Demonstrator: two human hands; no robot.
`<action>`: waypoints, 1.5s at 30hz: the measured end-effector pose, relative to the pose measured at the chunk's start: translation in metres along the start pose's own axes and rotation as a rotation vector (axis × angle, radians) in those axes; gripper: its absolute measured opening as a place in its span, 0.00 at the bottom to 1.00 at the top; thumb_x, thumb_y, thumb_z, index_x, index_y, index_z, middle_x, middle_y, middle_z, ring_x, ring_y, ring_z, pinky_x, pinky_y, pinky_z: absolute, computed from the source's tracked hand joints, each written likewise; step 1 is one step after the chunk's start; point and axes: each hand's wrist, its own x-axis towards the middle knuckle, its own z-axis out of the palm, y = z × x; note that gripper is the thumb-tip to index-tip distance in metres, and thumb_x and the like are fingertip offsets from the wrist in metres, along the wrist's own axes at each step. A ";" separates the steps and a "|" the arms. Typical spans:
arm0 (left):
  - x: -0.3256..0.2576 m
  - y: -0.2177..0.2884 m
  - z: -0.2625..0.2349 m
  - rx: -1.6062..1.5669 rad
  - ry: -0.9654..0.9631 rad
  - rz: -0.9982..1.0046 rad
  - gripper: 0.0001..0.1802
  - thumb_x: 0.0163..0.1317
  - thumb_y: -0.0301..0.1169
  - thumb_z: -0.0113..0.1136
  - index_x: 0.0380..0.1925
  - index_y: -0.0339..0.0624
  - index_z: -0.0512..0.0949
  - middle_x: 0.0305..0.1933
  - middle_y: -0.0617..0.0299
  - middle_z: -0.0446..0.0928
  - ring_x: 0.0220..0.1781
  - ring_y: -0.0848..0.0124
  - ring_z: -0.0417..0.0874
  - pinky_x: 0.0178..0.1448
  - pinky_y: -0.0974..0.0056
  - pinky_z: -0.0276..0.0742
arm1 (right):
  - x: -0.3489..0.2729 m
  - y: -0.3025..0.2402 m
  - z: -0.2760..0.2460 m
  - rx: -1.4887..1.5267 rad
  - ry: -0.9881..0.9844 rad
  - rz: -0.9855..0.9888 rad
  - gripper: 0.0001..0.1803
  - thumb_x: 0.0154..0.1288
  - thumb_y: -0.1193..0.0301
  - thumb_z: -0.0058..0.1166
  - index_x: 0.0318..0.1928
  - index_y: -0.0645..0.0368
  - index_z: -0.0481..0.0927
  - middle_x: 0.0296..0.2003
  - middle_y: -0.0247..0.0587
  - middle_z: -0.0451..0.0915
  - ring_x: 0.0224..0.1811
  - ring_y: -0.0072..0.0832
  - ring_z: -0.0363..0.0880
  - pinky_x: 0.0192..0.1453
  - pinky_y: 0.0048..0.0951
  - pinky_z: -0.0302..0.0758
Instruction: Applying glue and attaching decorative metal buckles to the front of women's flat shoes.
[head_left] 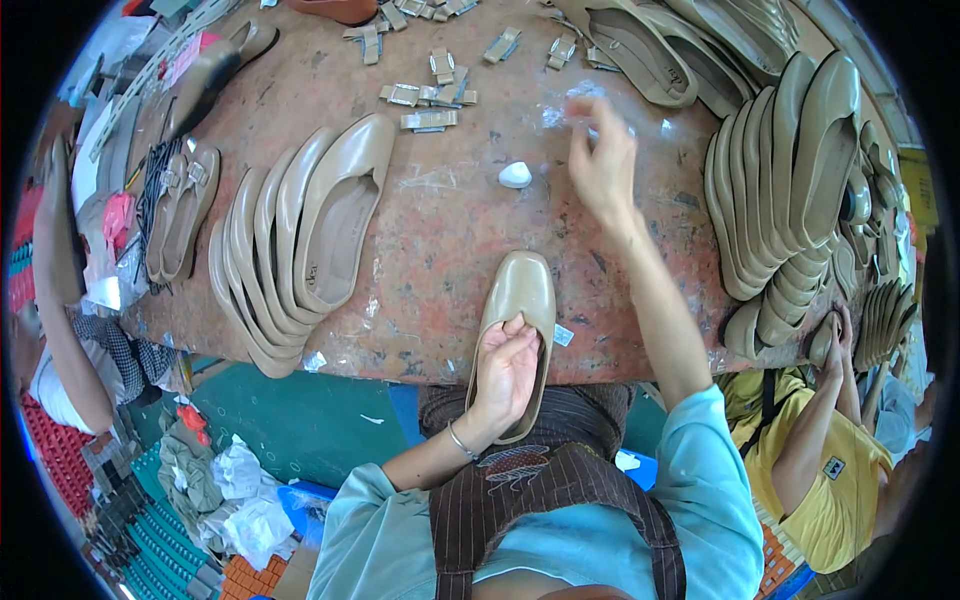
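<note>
A beige square-toed flat shoe [522, 282] stands at the table's front edge, its toe pointing away from me. My left hand [506, 372] grips it with the fingers inside the opening. Farther up the table, my right hand [606, 165] is raised with thumb and index finger apart, slightly blurred. Beside its fingertips lie crumpled scraps of clear plastic [553, 115]. A small white lump [515, 175] sits left of that hand. Several beige bow-like straps with metal trim [428, 120] are scattered toward the far side.
Nested beige shoes stand in a row on the left [340, 215] and in a larger row on the right [790, 170]. More shoes [640, 60] lie at the far right. A co-worker in a yellow shirt [820, 470] sits at right; another person's arm [65, 300] shows at left.
</note>
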 end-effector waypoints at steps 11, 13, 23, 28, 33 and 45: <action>0.005 0.002 0.014 0.010 0.073 -0.004 0.11 0.56 0.13 0.53 0.31 0.43 0.73 0.40 0.61 0.79 0.46 0.70 0.77 0.56 0.65 0.71 | 0.059 0.032 0.015 -0.678 0.022 0.065 0.27 0.58 0.48 0.58 0.42 0.61 0.81 0.37 0.49 0.83 0.41 0.41 0.83 0.43 0.40 0.77; 0.006 0.000 0.007 -0.061 0.031 -0.024 0.10 0.56 0.13 0.54 0.30 0.42 0.73 0.39 0.60 0.79 0.46 0.69 0.78 0.55 0.64 0.72 | 0.023 0.042 -0.024 -0.312 0.052 0.088 0.23 0.60 0.55 0.58 0.43 0.64 0.81 0.34 0.48 0.81 0.38 0.38 0.82 0.40 0.40 0.77; 0.007 0.006 0.020 0.009 0.093 -0.049 0.07 0.58 0.15 0.52 0.35 0.35 0.75 0.45 0.53 0.79 0.50 0.67 0.78 0.61 0.63 0.70 | -0.134 -0.079 -0.068 0.181 -0.283 0.204 0.19 0.51 0.77 0.65 0.46 0.60 0.83 0.36 0.42 0.78 0.36 0.32 0.78 0.36 0.28 0.77; 0.007 0.003 0.011 -0.004 0.012 -0.015 0.10 0.59 0.16 0.50 0.40 0.32 0.76 0.49 0.50 0.78 0.53 0.66 0.77 0.63 0.62 0.67 | -0.134 -0.082 -0.064 -0.007 -0.325 -0.014 0.19 0.48 0.75 0.65 0.45 0.59 0.83 0.36 0.38 0.77 0.35 0.33 0.77 0.32 0.30 0.77; 0.008 0.003 0.013 0.031 -0.014 -0.021 0.15 0.60 0.18 0.49 0.48 0.29 0.72 0.52 0.52 0.76 0.56 0.66 0.75 0.66 0.61 0.65 | -0.135 -0.084 -0.062 -0.042 -0.315 -0.043 0.19 0.48 0.75 0.65 0.45 0.59 0.83 0.35 0.38 0.77 0.34 0.32 0.77 0.31 0.30 0.76; 0.015 0.021 0.033 0.159 0.166 -0.126 0.15 0.68 0.33 0.55 0.51 0.37 0.72 0.48 0.61 0.77 0.50 0.70 0.78 0.57 0.62 0.75 | -0.140 -0.090 -0.065 0.004 -0.272 -0.006 0.21 0.47 0.77 0.65 0.46 0.58 0.84 0.35 0.37 0.76 0.34 0.29 0.76 0.34 0.29 0.76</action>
